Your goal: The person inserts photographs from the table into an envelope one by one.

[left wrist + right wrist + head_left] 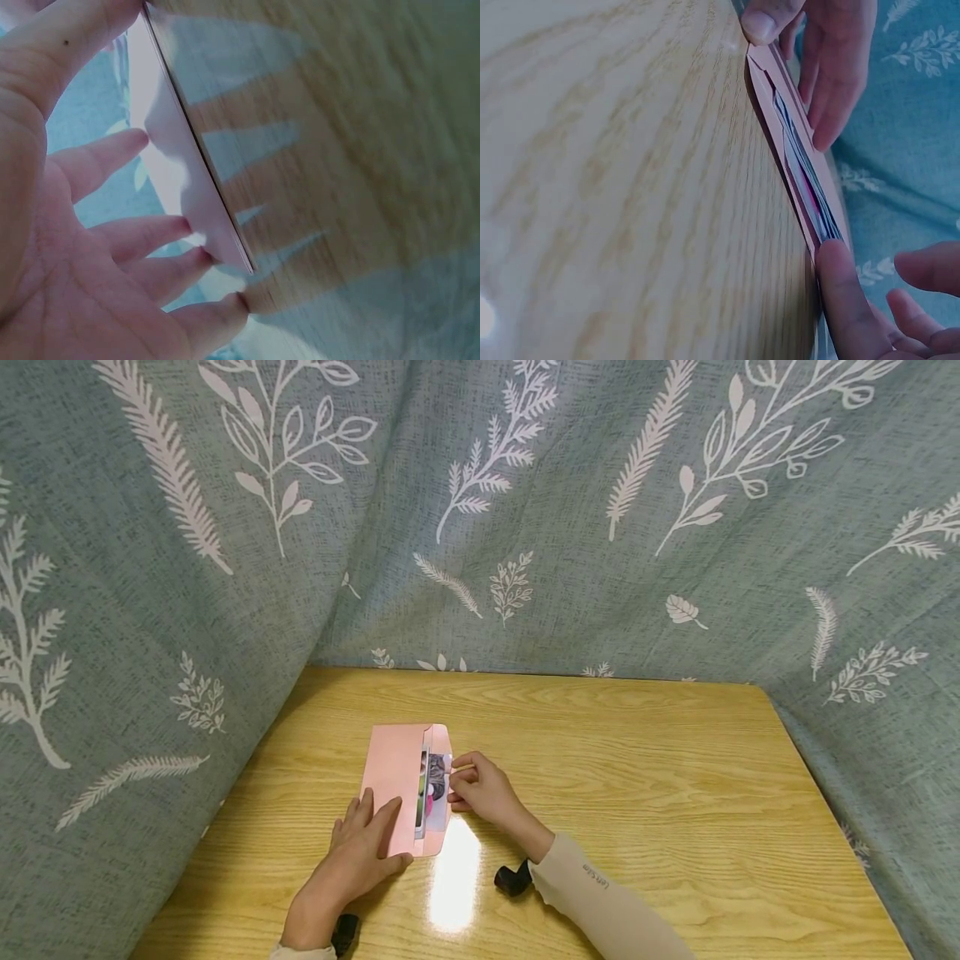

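Note:
A pink envelope [393, 756] lies on the table with its flap [433, 845] folded out to the right. Several photo prints [438, 772] stick out of its mouth and overlap the flap; in the right wrist view their edges [799, 161] form a thin stack inside the opening. My left hand [360, 839] rests on the envelope's lower left part, fingers spread, thumb by the near edge [202, 150]. At the flap side is my right hand [483, 789]. One of its digits [840, 277] touches the photos' end while its other fingers stand apart, loosely bent.
The wooden table [637, 777] extends to the right and behind the envelope. Blue-green cloth [570, 568] with white leaf prints hangs around its back and sides. A bright light reflection [453, 877] shows near the envelope. Black wrist devices [513, 880] sit by both wrists.

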A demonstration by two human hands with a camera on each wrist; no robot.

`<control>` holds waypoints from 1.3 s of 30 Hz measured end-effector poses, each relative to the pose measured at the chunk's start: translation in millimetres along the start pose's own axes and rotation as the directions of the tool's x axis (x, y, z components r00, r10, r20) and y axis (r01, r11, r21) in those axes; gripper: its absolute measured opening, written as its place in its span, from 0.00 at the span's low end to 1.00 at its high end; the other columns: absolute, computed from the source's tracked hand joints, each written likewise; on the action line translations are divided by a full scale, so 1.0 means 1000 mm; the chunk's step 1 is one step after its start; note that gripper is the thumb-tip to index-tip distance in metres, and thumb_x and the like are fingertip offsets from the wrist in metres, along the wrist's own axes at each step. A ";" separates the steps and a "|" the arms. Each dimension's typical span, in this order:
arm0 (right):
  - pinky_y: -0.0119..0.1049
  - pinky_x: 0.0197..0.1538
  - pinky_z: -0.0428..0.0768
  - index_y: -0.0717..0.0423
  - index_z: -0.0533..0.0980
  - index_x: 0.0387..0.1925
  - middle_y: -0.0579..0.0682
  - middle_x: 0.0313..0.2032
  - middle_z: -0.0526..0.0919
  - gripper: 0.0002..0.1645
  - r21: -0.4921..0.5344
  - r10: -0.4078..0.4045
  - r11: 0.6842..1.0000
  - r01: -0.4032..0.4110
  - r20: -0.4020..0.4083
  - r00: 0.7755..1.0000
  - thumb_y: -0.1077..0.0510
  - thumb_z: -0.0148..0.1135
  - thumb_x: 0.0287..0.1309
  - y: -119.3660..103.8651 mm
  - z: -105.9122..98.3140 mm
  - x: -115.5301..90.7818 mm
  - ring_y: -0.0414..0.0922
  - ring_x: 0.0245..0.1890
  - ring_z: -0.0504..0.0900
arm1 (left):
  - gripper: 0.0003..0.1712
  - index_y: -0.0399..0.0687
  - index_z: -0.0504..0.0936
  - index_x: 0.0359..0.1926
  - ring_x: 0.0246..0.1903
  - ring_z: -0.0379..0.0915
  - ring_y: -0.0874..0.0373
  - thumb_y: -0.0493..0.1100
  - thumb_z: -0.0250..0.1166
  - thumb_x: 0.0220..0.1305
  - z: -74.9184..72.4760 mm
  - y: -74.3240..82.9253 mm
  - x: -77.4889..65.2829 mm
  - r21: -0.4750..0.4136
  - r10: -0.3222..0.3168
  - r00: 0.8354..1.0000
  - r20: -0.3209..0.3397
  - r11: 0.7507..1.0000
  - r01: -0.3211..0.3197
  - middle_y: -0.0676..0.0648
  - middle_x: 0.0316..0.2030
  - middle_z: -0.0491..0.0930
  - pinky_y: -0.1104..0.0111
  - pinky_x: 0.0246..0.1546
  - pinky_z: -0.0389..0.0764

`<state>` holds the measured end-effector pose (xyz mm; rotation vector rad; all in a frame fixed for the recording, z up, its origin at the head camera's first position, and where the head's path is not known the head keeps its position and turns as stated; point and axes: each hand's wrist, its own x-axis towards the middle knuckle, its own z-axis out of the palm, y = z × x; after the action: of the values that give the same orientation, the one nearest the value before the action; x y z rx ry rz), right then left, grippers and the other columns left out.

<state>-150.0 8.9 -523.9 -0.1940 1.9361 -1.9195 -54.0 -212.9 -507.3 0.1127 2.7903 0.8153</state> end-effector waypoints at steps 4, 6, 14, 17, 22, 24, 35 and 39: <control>0.40 0.36 0.87 0.69 0.70 0.58 0.64 0.42 0.82 0.18 0.007 0.002 1.000 -0.002 0.000 1.000 0.68 0.58 0.69 0.000 0.002 0.000 0.53 0.34 0.87 | 0.49 0.44 0.64 0.74 0.72 0.33 0.25 0.51 0.76 0.57 0.000 0.000 0.000 0.002 -0.002 1.000 -0.001 1.000 0.002 0.22 0.73 0.41 0.32 0.66 0.38; 0.40 0.36 0.87 0.68 0.70 0.58 0.63 0.42 0.82 0.18 0.006 0.001 1.000 -0.001 -0.004 1.000 0.68 0.58 0.69 0.001 0.003 0.001 0.53 0.34 0.87 | 0.49 0.44 0.64 0.74 0.72 0.33 0.25 0.51 0.76 0.57 0.000 -0.001 0.000 0.000 -0.004 1.000 0.001 1.000 0.004 0.23 0.73 0.41 0.32 0.66 0.38; 0.41 0.36 0.87 0.67 0.71 0.57 0.62 0.42 0.82 0.17 0.014 -0.006 1.000 0.006 -0.001 1.000 0.68 0.58 0.69 0.003 0.007 0.004 0.53 0.34 0.86 | 0.49 0.44 0.64 0.74 0.72 0.34 0.25 0.51 0.77 0.56 0.001 -0.001 0.001 0.004 -0.009 1.000 -0.004 1.000 0.009 0.23 0.73 0.41 0.31 0.66 0.39; 0.41 0.36 0.87 0.67 0.71 0.57 0.63 0.42 0.82 0.17 0.014 0.001 1.000 -0.001 0.000 1.000 0.68 0.58 0.69 0.002 0.009 0.005 0.53 0.34 0.87 | 0.49 0.44 0.65 0.74 0.72 0.34 0.25 0.52 0.77 0.55 0.000 0.000 0.001 0.003 -0.014 1.000 -0.003 1.000 0.014 0.23 0.73 0.41 0.31 0.66 0.39; 0.41 0.36 0.87 0.68 0.71 0.56 0.64 0.43 0.81 0.17 0.026 0.009 1.000 -0.009 -0.004 1.000 0.70 0.58 0.68 0.000 0.012 0.005 0.53 0.34 0.87 | 0.49 0.45 0.64 0.74 0.72 0.34 0.25 0.52 0.77 0.55 0.000 0.000 0.001 0.000 -0.015 1.000 0.000 1.000 0.015 0.23 0.74 0.41 0.31 0.66 0.39; 0.41 0.37 0.87 0.68 0.71 0.56 0.64 0.43 0.82 0.17 0.030 0.012 0.999 -0.012 -0.005 1.000 0.70 0.58 0.68 0.000 0.013 0.005 0.52 0.34 0.86 | 0.49 0.45 0.65 0.74 0.72 0.34 0.25 0.52 0.77 0.55 0.000 -0.001 0.001 0.004 -0.013 1.000 -0.002 1.000 0.013 0.23 0.74 0.42 0.30 0.65 0.39; 0.43 0.37 0.87 0.67 0.72 0.56 0.62 0.42 0.83 0.16 0.030 0.003 1.000 -0.003 0.003 1.000 0.68 0.58 0.68 0.000 0.018 0.007 0.52 0.34 0.86 | 0.49 0.46 0.65 0.74 0.72 0.35 0.26 0.52 0.77 0.55 0.001 -0.002 0.001 0.016 -0.008 1.000 -0.010 1.000 0.008 0.23 0.73 0.43 0.30 0.65 0.40; 0.42 0.37 0.87 0.67 0.72 0.55 0.61 0.42 0.83 0.16 0.027 0.006 1.000 -0.006 0.004 1.000 0.68 0.58 0.68 0.000 0.019 0.008 0.52 0.34 0.86 | 0.49 0.46 0.65 0.74 0.72 0.35 0.26 0.52 0.77 0.55 0.001 -0.002 0.001 0.014 -0.009 1.000 -0.007 1.000 0.009 0.23 0.73 0.43 0.30 0.65 0.40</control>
<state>-150.2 -12.0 -525.3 -0.1836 1.9055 -1.9389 -54.6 -214.1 -509.3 0.0993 2.8014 0.7956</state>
